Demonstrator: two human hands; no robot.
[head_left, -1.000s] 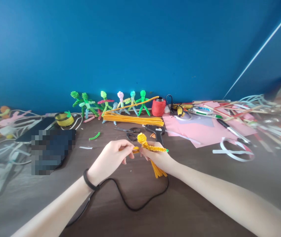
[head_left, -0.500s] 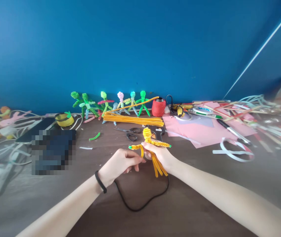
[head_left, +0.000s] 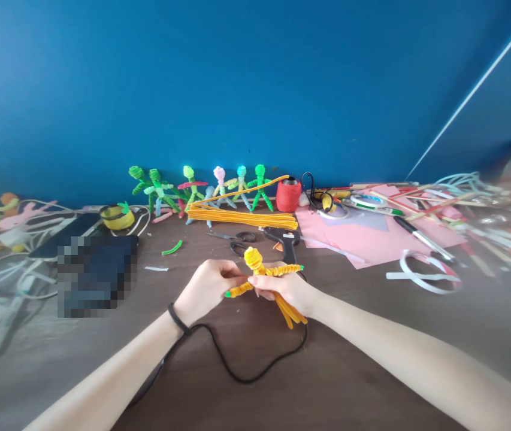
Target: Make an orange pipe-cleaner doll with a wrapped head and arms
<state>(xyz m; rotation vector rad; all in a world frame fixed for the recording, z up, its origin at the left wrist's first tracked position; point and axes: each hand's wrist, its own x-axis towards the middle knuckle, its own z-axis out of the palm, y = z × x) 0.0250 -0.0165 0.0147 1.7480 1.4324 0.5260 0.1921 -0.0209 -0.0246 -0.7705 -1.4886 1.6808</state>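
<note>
A yellow pipe cleaner figure [head_left: 254, 260] with a coiled head, coiled arms and green arm tips is tilted in front of me. My right hand [head_left: 289, 288] is closed round its body, and straight pipe cleaner strands [head_left: 290, 312] hang out below the palm. Thumb and fingers of my left hand [head_left: 212, 286] pinch the yellow pipe cleaner close to the body, above the coiled arm [head_left: 240, 290]; the pinched part is mostly hidden. Just behind my right hand lies a black glue gun [head_left: 288, 242], its black cord [head_left: 255, 381] looping in front of my hands.
Black scissors [head_left: 239, 239] lie beyond my hands, before a bundle of yellow pipe cleaners [head_left: 241, 216]. Several coloured figures [head_left: 259, 185] stand along the blue wall. Red yarn [head_left: 288, 196] and pink paper [head_left: 336, 236] are at right; a dark pixelated object [head_left: 102, 272] lies left.
My left hand has moved up and over the figure's arm with the pipe cleaner strand. The figure has dropped slightly and shifted left, tilting more; its left-side arm now points lower.
</note>
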